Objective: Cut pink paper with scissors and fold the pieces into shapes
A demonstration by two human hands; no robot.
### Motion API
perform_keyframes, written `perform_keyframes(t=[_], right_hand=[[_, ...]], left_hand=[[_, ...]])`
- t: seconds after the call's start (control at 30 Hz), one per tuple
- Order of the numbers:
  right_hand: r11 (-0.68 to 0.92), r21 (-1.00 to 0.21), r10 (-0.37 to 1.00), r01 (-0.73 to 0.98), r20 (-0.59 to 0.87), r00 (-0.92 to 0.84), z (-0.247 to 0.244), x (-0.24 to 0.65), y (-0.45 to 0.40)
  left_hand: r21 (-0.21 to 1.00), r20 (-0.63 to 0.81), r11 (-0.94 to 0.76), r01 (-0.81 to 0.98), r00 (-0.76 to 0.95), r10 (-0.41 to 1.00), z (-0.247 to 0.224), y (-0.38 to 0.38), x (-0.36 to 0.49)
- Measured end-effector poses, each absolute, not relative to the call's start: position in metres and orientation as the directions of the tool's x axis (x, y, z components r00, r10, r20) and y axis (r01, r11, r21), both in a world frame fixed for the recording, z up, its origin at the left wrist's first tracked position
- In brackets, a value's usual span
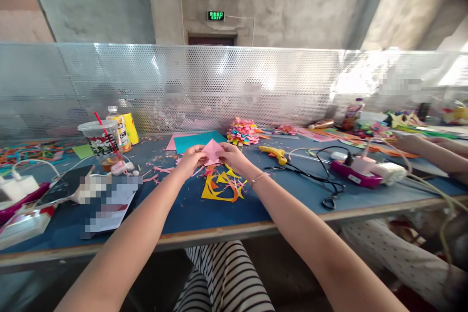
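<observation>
A pink sheet of folded paper (212, 153) is raised a little above the blue table, its top corner pointing away from me. My left hand (193, 158) pinches its left side, and my right hand (233, 155) grips the right side. Fingertips of both hands are partly hidden behind the paper. Below them lie yellow paper scraps (219, 192) with cut curves and thin strips. Just beyond the hands are a teal paper sheet (193, 141) and a ball of pink and yellow folded paper (243, 131).
A yellow glue gun (274, 153) and black cable (310, 175) lie to the right, near a magenta power strip (353, 175). On the left stand a plastic cup (102, 141) with a red straw and a tablet (113, 204). Another person's arm (427, 151) reaches in at right.
</observation>
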State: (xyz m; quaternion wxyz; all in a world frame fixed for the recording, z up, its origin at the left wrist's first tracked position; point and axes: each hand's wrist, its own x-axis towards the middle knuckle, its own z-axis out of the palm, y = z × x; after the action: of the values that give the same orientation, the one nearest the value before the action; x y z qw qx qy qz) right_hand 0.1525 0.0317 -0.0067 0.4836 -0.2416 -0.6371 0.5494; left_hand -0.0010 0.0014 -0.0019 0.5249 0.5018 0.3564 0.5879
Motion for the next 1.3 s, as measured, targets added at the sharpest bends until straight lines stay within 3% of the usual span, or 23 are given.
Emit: perform_keyframes(t=[0.23, 0.37, 0.6, 0.77, 1.07, 1.3], right_hand=[[0.122, -0.936, 0.879, -0.33, 0.257, -0.403, 0.0, 0.155, 0.027], [0.094, -0.942, 0.884, -0.322, 0.227, -0.408, 0.002, 0.158, 0.029], [0.173, -0.949, 0.851, -0.264, 0.278, -0.446, -0.003, 0.157, 0.032], [0.19, -0.94, 0.798, -0.283, 0.315, -0.513, 0.0, 0.155, 0.023], [0.331, -0.934, 0.822, -0.135, 0.355, -0.446, -0.002, 0.149, 0.021], [0.279, -0.946, 0.851, -0.168, 0.324, -0.414, -0.004, 0.151, 0.025]], left_hand=[[0.916, 0.177, -0.139, -0.375, 0.068, 0.982, 0.001, 0.0, -0.004], [0.928, 0.183, -0.14, -0.345, 0.095, 0.979, 0.001, 0.002, -0.006], [0.951, 0.229, -0.18, -0.252, 0.18, 0.957, 0.001, -0.002, -0.005], [0.959, 0.273, -0.259, -0.112, 0.14, 0.952, -0.006, 0.001, -0.003], [0.948, 0.291, -0.281, -0.149, 0.044, 0.956, -0.004, 0.003, -0.002], [0.955, 0.264, -0.255, -0.153, 0.037, 0.964, -0.003, 0.001, -0.001]])
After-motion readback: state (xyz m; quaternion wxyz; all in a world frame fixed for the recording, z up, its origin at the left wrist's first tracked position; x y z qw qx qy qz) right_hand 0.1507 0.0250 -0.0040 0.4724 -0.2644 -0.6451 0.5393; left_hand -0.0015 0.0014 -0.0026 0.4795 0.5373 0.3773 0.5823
